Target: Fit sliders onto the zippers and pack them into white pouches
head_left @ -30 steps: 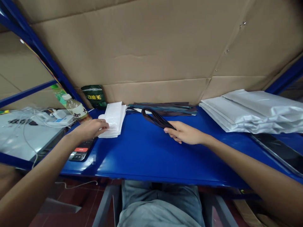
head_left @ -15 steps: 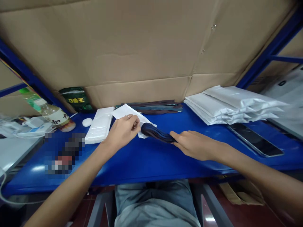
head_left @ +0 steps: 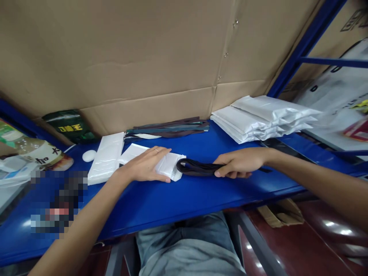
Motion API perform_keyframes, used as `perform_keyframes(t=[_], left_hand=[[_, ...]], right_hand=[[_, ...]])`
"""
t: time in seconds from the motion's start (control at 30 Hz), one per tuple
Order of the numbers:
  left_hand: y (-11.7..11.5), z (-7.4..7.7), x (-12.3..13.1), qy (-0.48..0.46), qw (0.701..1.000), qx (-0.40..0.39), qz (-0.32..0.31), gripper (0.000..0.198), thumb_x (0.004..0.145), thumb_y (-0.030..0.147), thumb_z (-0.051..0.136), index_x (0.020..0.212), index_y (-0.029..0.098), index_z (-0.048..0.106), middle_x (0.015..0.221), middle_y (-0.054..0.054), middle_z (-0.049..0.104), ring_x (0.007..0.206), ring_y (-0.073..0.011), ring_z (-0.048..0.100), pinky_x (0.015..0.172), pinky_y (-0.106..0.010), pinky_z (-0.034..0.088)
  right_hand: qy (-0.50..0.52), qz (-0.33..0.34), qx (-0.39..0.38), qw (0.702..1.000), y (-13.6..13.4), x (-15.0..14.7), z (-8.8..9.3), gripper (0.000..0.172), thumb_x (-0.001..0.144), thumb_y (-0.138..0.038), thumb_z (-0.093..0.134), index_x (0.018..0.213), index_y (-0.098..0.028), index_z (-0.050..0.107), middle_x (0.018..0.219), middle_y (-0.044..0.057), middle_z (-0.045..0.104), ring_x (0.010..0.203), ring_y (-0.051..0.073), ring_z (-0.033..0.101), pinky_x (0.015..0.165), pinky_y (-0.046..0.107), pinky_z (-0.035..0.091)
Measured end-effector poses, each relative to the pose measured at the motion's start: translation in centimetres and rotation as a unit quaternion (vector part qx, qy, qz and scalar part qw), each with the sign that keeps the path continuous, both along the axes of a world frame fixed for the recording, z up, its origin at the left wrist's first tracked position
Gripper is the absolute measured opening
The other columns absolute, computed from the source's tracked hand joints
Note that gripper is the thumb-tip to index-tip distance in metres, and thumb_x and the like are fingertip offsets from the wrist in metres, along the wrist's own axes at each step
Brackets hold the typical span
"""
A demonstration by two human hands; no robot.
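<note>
My left hand [head_left: 146, 165] lies flat, fingers stretched, on a small white plastic bag [head_left: 169, 167] on the blue table [head_left: 178, 199]. Its open end faces right. My right hand [head_left: 240, 163] is closed on a folded bundle of dark straps [head_left: 195, 167], whose looped end sits at the mouth of the bag. A stack of the same white bags [head_left: 106, 157] lies just left of my left hand. More dark straps [head_left: 169, 128] lie in a flat pile by the cardboard wall.
A pile of larger white packets [head_left: 264, 115] sits at the back right, with a dark phone partly showing beneath it. At the left are a drink bottle [head_left: 37, 151], a green pouch [head_left: 69, 124], a small white oval [head_left: 89, 155] and a blurred patch. Cardboard [head_left: 143, 57] closes the back.
My left hand drew one white bag from the stack to the middle and now presses it flat. My right hand carried the strap bundle to the bag's mouth. The view swung rightward.
</note>
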State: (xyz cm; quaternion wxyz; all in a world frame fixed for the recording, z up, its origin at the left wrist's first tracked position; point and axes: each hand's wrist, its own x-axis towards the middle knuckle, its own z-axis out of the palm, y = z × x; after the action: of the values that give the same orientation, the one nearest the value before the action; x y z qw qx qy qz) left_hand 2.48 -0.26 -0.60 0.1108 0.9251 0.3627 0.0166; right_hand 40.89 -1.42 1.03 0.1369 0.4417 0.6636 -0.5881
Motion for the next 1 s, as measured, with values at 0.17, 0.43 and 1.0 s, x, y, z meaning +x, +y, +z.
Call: perform_keyframes(t=[0.17,0.43,1.0], left_hand=[[0.0,-1.5,0.2,-0.047,0.996,0.073,-0.021,0.082,0.095,0.070,0.069,0.157,0.019,0.051,0.139,-0.018,0.063,0.131,-0.0360,0.059,0.112,-0.047,0.046],[-0.6,-2.1,0.8,-0.069,0.994,0.084,0.007,0.073,0.091,0.074,0.071,0.137,0.019,0.060,0.130,-0.014,0.063,0.117,-0.0340,0.063,0.098,-0.044,0.049],[-1.3,-2.1,1.9,-0.012,0.993,0.119,0.017,0.068,0.100,0.070,0.061,0.144,0.018,0.058,0.133,-0.018,0.068,0.121,-0.0370,0.065,0.101,-0.048,0.048]], right_hand=[[0.058,-0.007,-0.111,0.992,1.0,-0.3,-0.8,0.047,0.096,-0.057,0.072,0.083,-0.023,0.042,0.068,-0.008,0.032,0.052,0.007,0.027,0.044,0.020,0.029],[0.099,-0.030,-0.165,0.981,2.0,-1.8,-1.9,0.040,0.096,-0.054,0.074,0.094,-0.022,0.050,0.067,-0.009,0.034,0.049,0.006,0.024,0.041,0.018,0.027],[0.128,0.053,0.239,0.961,1.3,-8.3,-1.0,0.035,0.093,-0.040,0.075,0.120,-0.018,0.069,0.081,0.001,0.070,0.063,0.015,0.062,0.060,0.026,0.045]])
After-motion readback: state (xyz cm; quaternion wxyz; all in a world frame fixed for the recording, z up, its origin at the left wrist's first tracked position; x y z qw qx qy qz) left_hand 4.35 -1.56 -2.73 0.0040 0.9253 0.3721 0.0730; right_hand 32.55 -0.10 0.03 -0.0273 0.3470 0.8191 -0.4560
